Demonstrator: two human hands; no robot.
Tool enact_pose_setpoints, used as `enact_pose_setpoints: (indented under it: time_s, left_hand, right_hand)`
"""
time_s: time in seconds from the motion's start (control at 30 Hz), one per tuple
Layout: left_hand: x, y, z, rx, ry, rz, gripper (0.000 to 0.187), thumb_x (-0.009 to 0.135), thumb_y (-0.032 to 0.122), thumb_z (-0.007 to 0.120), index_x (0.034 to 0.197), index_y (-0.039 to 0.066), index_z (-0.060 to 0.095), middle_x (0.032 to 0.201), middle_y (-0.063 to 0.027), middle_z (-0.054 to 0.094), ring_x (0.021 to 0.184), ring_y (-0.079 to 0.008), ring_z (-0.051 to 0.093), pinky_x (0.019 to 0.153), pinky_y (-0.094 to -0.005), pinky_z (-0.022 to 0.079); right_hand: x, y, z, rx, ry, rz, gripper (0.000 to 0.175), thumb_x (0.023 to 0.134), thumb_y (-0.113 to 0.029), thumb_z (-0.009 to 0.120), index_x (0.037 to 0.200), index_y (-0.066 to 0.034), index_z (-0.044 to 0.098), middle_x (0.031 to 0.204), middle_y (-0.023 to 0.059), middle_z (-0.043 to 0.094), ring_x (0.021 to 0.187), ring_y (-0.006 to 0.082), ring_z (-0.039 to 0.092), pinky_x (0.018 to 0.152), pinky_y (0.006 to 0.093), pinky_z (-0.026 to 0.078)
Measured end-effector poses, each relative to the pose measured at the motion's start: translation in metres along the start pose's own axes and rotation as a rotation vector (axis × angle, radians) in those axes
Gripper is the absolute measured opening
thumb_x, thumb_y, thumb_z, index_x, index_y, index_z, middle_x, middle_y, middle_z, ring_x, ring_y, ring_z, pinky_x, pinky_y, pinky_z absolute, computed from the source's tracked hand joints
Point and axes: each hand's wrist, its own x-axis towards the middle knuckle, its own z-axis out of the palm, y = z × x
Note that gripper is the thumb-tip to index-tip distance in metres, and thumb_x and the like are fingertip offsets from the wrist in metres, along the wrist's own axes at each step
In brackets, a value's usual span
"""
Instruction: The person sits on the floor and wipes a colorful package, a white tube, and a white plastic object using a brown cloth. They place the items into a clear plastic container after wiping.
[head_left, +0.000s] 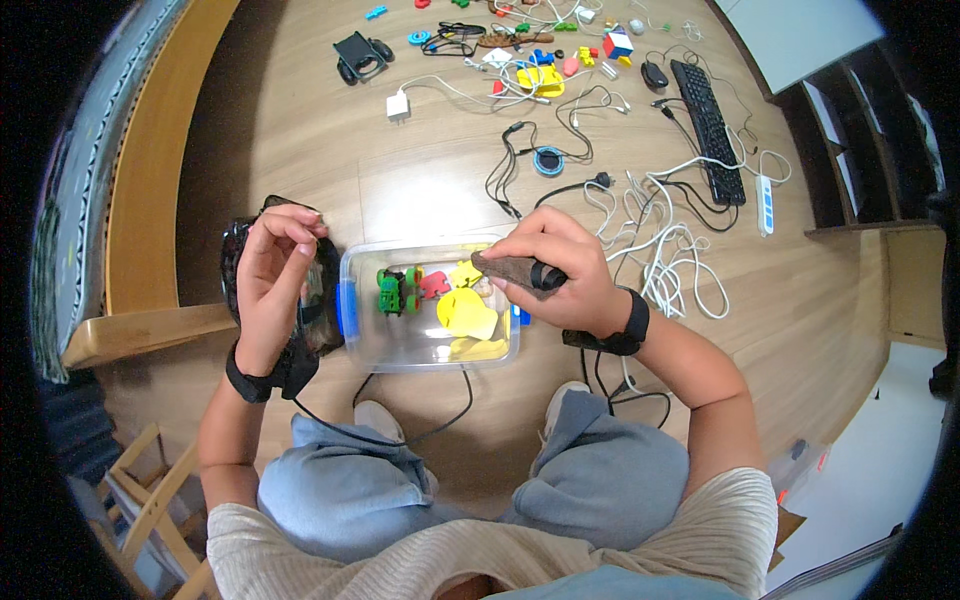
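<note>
A clear plastic box with blue side latches stands on the floor before my feet. Inside lie a green toy vehicle, a red puzzle-like piece, a yellow puzzle-like piece and a larger yellow plastic piece. Over the box's right side, my right hand pinches a brown wedge-shaped object with dark rounded parts. To the left, my left hand is loosely curled above a shiny black bag-like item, with nothing visible between its fingers.
Tangled white cables, a black keyboard, a mouse and a power strip lie to the right. Farther off are a white charger, a black folding holder and a cube puzzle. A wooden frame borders the left.
</note>
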Motion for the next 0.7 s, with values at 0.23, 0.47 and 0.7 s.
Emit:
enact_pose_setpoints:
  time_s: [0.23, 0.47, 0.7]
  left_hand:
    - [-0.001, 0.004, -0.001, 0.0, -0.016, 0.031, 0.01, 0.097, -0.004, 0.055, 0.102, 0.004, 0.057, 0.117, -0.0073, 0.055, 0.106, -0.016, 0.056, 0.096, -0.0313, 0.044]
    - [-0.007, 0.012, -0.001, 0.064, 0.0, 0.058, 0.009, 0.096, -0.004, 0.055, 0.1, 0.004, 0.057, 0.116, -0.0083, 0.054, 0.105, -0.0159, 0.057, 0.097, -0.0317, 0.045]
    - [-0.008, 0.023, -0.001, 0.234, 0.012, 0.134, 0.01, 0.091, -0.006, 0.058, 0.095, 0.003, 0.059, 0.113, -0.0099, 0.056, 0.105, -0.0191, 0.058, 0.095, -0.0328, 0.046]
  right_hand:
    - [0.0, -0.003, -0.004, -0.038, 0.014, -0.007, 0.033, 0.076, -0.005, 0.079, 0.108, -0.0064, 0.074, 0.093, 0.0077, 0.065, 0.084, 0.0211, 0.063, 0.073, 0.0309, 0.051]
    - [-0.002, -0.004, -0.006, -0.071, 0.029, 0.04, 0.032, 0.076, -0.006, 0.08, 0.108, -0.0062, 0.074, 0.093, 0.0079, 0.065, 0.083, 0.0211, 0.063, 0.073, 0.031, 0.051]
    - [-0.001, -0.003, -0.004, -0.077, 0.012, 0.05, 0.033, 0.076, -0.006, 0.08, 0.108, -0.0071, 0.074, 0.095, 0.0079, 0.064, 0.086, 0.0202, 0.063, 0.075, 0.03, 0.051]
